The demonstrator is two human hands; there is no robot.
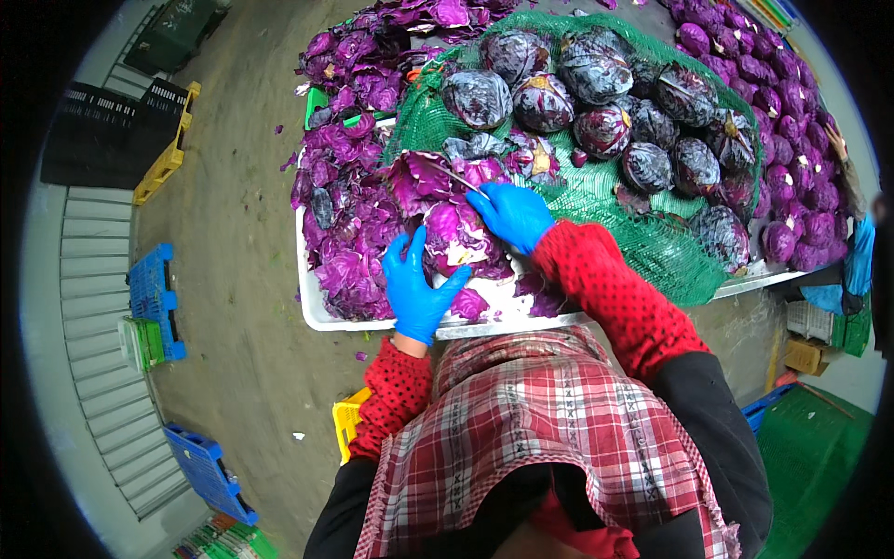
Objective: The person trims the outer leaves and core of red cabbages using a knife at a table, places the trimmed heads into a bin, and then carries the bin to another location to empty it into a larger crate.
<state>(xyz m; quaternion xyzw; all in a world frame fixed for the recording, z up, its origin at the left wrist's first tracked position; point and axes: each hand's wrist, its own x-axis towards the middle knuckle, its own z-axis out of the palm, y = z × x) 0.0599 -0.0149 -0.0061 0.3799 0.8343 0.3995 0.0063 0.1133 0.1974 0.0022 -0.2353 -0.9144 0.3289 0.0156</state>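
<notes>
In front of me a partly trimmed red cabbage (454, 233) sits on the white tray table (507, 306), its pale cut part facing me. My left hand (414, 287), in a blue glove, is at its left side with fingers spread and thumb stretched toward the pale part. The right hand (514, 218), also gloved in blue, is closed around a knife (453, 174). Its thin blade points up and left, beside loose purple outer leaves (417, 182) above the cabbage. The knife's handle is hidden in the glove.
Cut leaves (349, 238) heap on the left. Dark untrimmed cabbages (596, 70) lie on a green net (596, 219) at the far right. Beyond are stacked trimmed purple cabbages (801, 186) and another person's hand (836, 140). Blue pallets (154, 289) stand on the left floor.
</notes>
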